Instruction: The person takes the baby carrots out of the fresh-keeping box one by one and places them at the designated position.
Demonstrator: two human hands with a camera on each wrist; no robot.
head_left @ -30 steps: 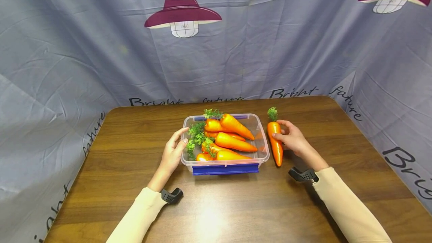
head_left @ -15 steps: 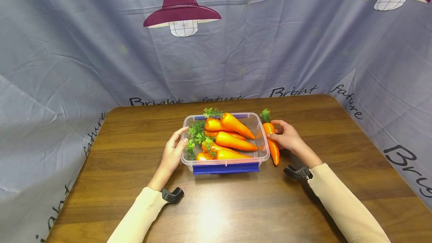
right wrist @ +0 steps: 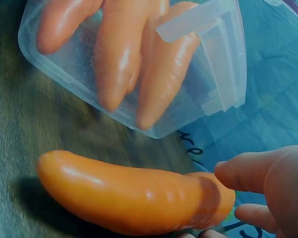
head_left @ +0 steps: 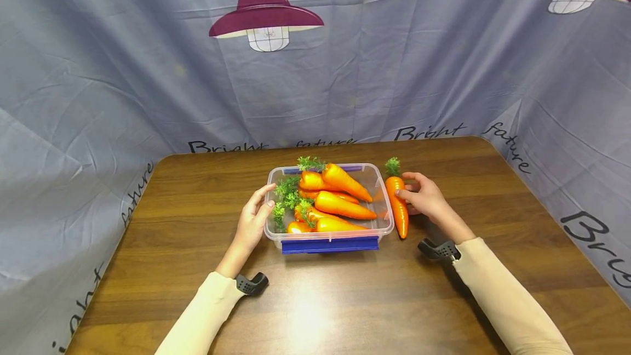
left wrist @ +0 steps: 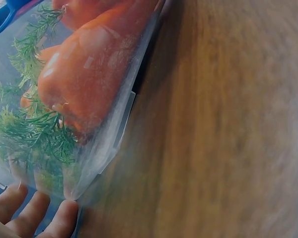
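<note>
A clear plastic food container (head_left: 329, 245) with blue clip latches stands without a lid in the middle of the table. Several orange toy carrots (head_left: 345, 206) with leafy green tops lie in it, tips toward the right. My left hand (head_left: 250, 229) rests against its left end, and the fingertips (left wrist: 62, 218) touch the clear wall in the left wrist view. To the right of the container, my right hand (head_left: 428, 200) pinches a single carrot (head_left: 398, 207) near its thick end, thumb (right wrist: 246, 171) on one side, fingers partly hidden. This carrot's tip points toward the person.
The wooden table (head_left: 207, 190) extends around the container on every side. A grey-blue cloth (head_left: 404, 70) printed with lamps and lettering hangs behind and beside it. Each wrist carries a black strap mount (head_left: 251, 285).
My right hand shifts the single carrot left toward the container, then slightly back to the right. My left hand and the container stay in place.
</note>
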